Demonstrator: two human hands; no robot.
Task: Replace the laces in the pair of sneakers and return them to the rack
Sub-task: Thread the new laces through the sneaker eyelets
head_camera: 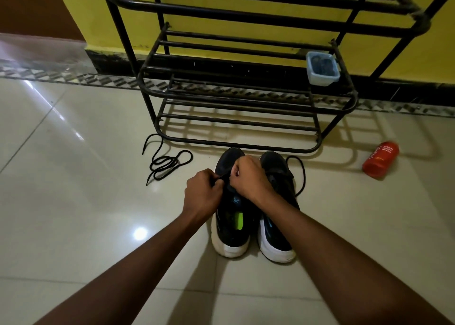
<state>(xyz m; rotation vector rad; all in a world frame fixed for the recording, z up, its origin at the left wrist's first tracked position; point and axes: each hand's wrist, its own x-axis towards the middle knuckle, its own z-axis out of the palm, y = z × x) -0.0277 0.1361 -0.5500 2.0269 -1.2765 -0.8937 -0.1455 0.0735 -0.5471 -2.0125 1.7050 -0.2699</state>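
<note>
Head view: two hands meet over the forward part of one sneaker, and a short taut stretch of black lace (pixel 222 176) runs between them. The left hand (pixel 203 191) has its fingers curled and pinches the lace between thumb and forefinger, just at the sneaker's left edge. The right hand (pixel 248 179) is curled as well and grips the other end of that stretch, its knuckles lying above the toe area. The held lace sits directly between the two grips, just above the upper of the left sneaker (pixel 231 228); where it enters the eyelets is hidden by the hands. There are two sneakers, black with white soles, standing side by side on the tiled floor (pixel 73 201), heels toward the camera and toes toward the rack. The right sneaker (pixel 278 231) lies under the right forearm, and a lace loop (pixel 302 174) curves out from its right side. A loose lace (pixel 167 163), also black, lies coiled on the floor to the left of the sneakers, apart from both hands. That makes three laces in sight. One black metal rack (pixel 246 95) stands against the yellow wall (pixel 73 9) just beyond the toes. One clear plastic container (pixel 322 69) with dark contents sits on the right end of a rack shelf. One orange bottle (pixel 380 159) lies on its side on the floor, well to the right.
</note>
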